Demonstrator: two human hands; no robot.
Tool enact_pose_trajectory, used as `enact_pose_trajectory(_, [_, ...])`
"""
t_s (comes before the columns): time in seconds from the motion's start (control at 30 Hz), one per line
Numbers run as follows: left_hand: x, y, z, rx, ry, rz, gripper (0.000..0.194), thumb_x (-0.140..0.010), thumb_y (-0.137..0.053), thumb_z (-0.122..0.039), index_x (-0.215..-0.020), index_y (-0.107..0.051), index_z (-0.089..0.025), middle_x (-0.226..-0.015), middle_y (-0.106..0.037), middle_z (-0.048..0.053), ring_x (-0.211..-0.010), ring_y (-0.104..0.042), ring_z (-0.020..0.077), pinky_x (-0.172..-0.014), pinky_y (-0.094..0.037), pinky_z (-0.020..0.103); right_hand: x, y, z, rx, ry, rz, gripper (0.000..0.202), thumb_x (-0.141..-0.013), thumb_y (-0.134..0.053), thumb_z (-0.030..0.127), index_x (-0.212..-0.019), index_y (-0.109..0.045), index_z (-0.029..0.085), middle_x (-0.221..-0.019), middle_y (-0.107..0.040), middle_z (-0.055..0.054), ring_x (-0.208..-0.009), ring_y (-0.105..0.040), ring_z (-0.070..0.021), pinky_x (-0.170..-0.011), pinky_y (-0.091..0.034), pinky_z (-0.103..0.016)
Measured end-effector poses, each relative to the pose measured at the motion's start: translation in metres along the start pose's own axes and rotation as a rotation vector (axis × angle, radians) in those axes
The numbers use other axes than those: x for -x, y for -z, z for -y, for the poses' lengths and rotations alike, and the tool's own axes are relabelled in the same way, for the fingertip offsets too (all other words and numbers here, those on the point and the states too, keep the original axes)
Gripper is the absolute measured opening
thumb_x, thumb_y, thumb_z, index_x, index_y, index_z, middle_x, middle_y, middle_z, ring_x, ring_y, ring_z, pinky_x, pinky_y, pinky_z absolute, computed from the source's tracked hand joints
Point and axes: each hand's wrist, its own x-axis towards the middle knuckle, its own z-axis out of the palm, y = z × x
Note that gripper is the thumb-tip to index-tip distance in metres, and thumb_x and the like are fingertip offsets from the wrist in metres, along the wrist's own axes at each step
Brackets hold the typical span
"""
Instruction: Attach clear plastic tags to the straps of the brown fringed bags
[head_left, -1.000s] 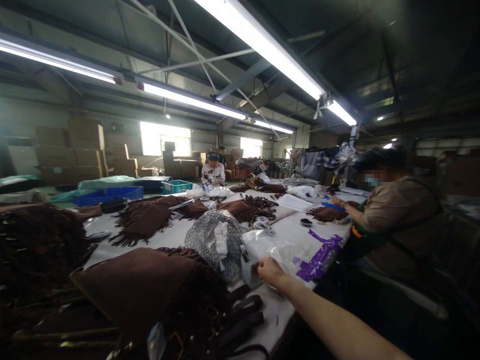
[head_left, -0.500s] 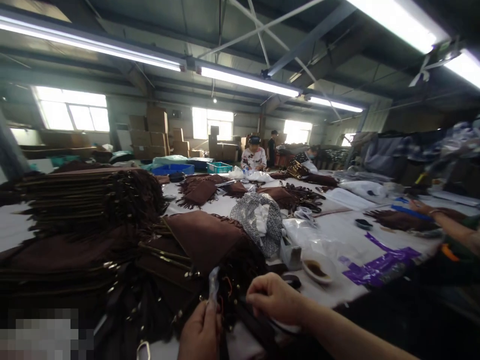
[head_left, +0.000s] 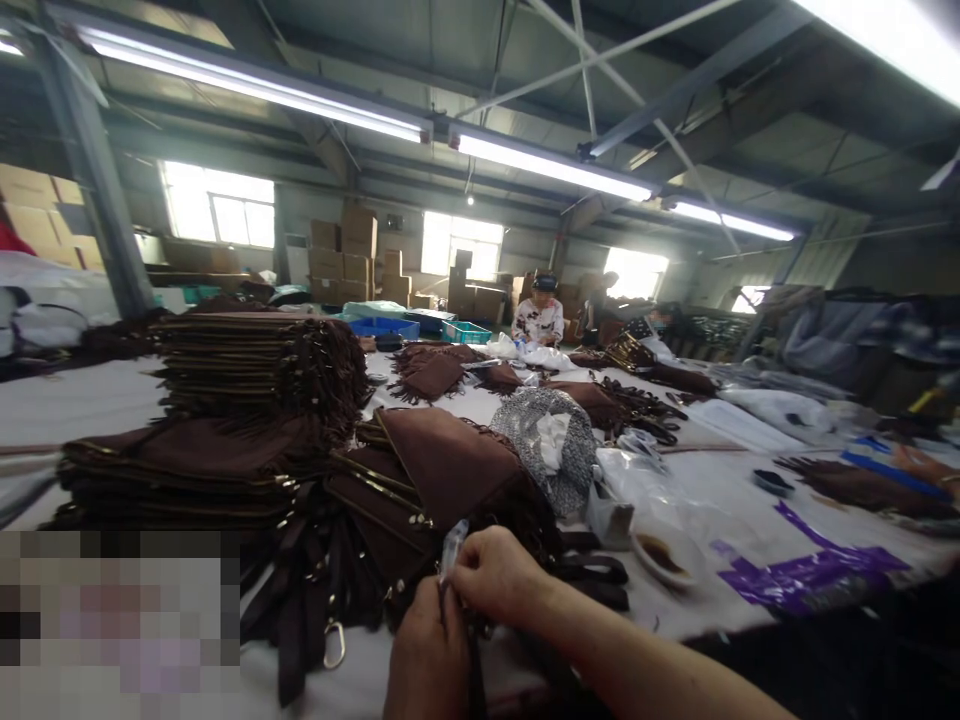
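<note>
My left hand (head_left: 427, 640) is closed around a small piece of clear plastic (head_left: 453, 548) that sticks up past the fingers; a dark strap hangs just below. Against it, my right hand (head_left: 499, 572) is closed in a pinch at the plastic's lower end, and whatever lies between its fingertips is hidden. Just beyond both hands, brown fringed pouches (head_left: 450, 455) with gold zips lie in a heap. Dark straps with a gold clasp (head_left: 334, 645) hang off toward the table's near side.
A tall stack of brown pouches (head_left: 225, 370) stands at left. A speckled grey round bundle (head_left: 517, 430), a dish of brown liquid (head_left: 664, 560) and purple plastic (head_left: 814, 575) lie to the right. A co-worker (head_left: 538, 318) sits across the table; another person's hand (head_left: 926, 465) is at far right.
My right hand has come left to meet my left hand at the plastic; before, they were apart. The view has swung left, shifting the scene rightward.
</note>
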Motion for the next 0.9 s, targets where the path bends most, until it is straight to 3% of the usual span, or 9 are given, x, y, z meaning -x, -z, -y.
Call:
enact_pose_trajectory(0.07, [0.002, -0.002, 0.004, 0.011, 0.013, -0.044, 0.016, -0.087, -0.052, -0.035, -0.096, -0.057, -0.023, -0.084, -0.070, 0.011, -0.078, -0.066, 0.0295, -0.068, -0.043, 0.037, -0.001, 0.000, 0.000, -0.002, -0.009, 0.014, 0.019, -0.067, -0.056, 0.022, -0.055, -0.068, 0.014, -0.048, -0.060, 0.000, -0.044, -0.046, -0.0077, -0.038, -0.023, -0.017])
enact_pose_trajectory(0.17, [0.004, -0.003, 0.015, 0.030, -0.050, -0.088, 0.039, -0.085, -0.055, -0.034, -0.122, -0.051, -0.019, -0.114, -0.068, 0.019, -0.099, -0.067, 0.0332, -0.081, -0.049, 0.042, -0.002, -0.001, 0.001, -0.027, -0.013, 0.016, 0.019, -0.067, -0.056, 0.022, -0.055, -0.068, 0.014, -0.049, -0.061, 0.000, -0.044, -0.048, -0.0081, -0.038, -0.025, -0.017])
enact_pose_trajectory(0.27, [0.002, -0.001, 0.027, -0.013, -0.173, -0.074, 0.036, -0.086, -0.054, -0.031, -0.119, -0.058, -0.019, -0.126, -0.064, 0.019, -0.111, -0.063, 0.0322, -0.092, -0.049, 0.041, -0.003, -0.004, 0.002, -0.068, -0.046, 0.013, 0.018, -0.066, -0.056, 0.020, -0.055, -0.069, 0.014, -0.048, -0.061, 0.000, -0.043, -0.049, -0.0084, -0.037, -0.027, -0.016])
enact_pose_trajectory(0.43, [-0.005, 0.003, 0.032, -0.028, -0.170, -0.127, 0.031, -0.085, -0.054, -0.037, -0.107, -0.066, -0.019, -0.105, -0.073, 0.015, -0.098, -0.068, 0.0301, -0.084, -0.053, 0.040, 0.001, -0.004, -0.001, -0.210, -0.088, 0.075, 0.020, -0.067, -0.055, 0.020, -0.064, -0.074, 0.014, -0.051, -0.064, -0.001, -0.043, -0.051, -0.0091, -0.039, -0.032, -0.016])
enact_pose_trajectory(0.53, [-0.007, 0.004, 0.025, 0.014, -0.067, -0.071, 0.030, -0.083, -0.053, -0.045, -0.095, -0.068, -0.022, -0.092, -0.075, 0.009, -0.087, -0.069, 0.0282, -0.077, -0.053, 0.039, 0.007, -0.001, -0.005, -0.256, -0.121, 0.099, 0.023, -0.067, -0.053, 0.015, -0.068, -0.076, 0.015, -0.053, -0.065, -0.001, -0.042, -0.049, -0.0086, -0.039, -0.033, -0.017])
enact_pose_trajectory(0.67, [-0.008, 0.001, 0.016, 0.197, 0.187, 0.039, 0.035, -0.078, -0.060, -0.053, -0.087, -0.070, -0.020, -0.082, -0.075, 0.007, -0.082, -0.068, 0.0260, -0.073, -0.051, 0.034, 0.016, 0.004, -0.008, -0.226, -0.088, 0.032, 0.023, -0.068, -0.054, 0.014, -0.069, -0.077, 0.015, -0.059, -0.070, -0.003, -0.049, -0.057, -0.0104, -0.046, -0.037, -0.017])
enact_pose_trajectory(0.73, [-0.007, -0.003, 0.018, 0.342, 0.311, 0.056, 0.041, -0.072, -0.066, -0.056, -0.086, -0.070, -0.017, -0.073, -0.073, 0.006, -0.069, -0.065, 0.0223, -0.062, -0.049, 0.030, 0.020, 0.004, -0.010, -0.207, -0.059, 0.014, 0.023, -0.071, -0.054, 0.014, -0.072, -0.077, 0.015, -0.063, -0.072, -0.004, -0.055, -0.061, -0.0122, -0.050, -0.040, -0.018])
enact_pose_trajectory(0.8, [-0.005, -0.007, 0.022, 0.490, 0.434, 0.068, 0.048, -0.065, -0.072, -0.058, -0.088, -0.070, -0.015, -0.065, -0.069, 0.003, -0.049, -0.054, 0.0130, -0.046, -0.038, 0.023, 0.022, 0.004, -0.012, -0.175, -0.033, 0.012, 0.024, -0.072, -0.054, 0.015, -0.075, -0.077, 0.016, -0.066, -0.073, -0.004, -0.059, -0.063, -0.0134, -0.052, -0.040, -0.019])
enact_pose_trajectory(0.9, [-0.001, -0.010, 0.025, 0.639, 0.575, 0.076, 0.058, -0.054, -0.079, -0.060, -0.087, -0.068, -0.013, -0.056, -0.062, -0.003, -0.037, -0.031, 0.0026, -0.038, -0.019, 0.017, 0.025, 0.002, -0.017, -0.089, 0.069, -0.003, 0.024, -0.074, -0.053, 0.016, -0.077, -0.077, 0.017, -0.070, -0.074, -0.004, -0.064, -0.064, -0.0150, -0.057, -0.040, -0.021])
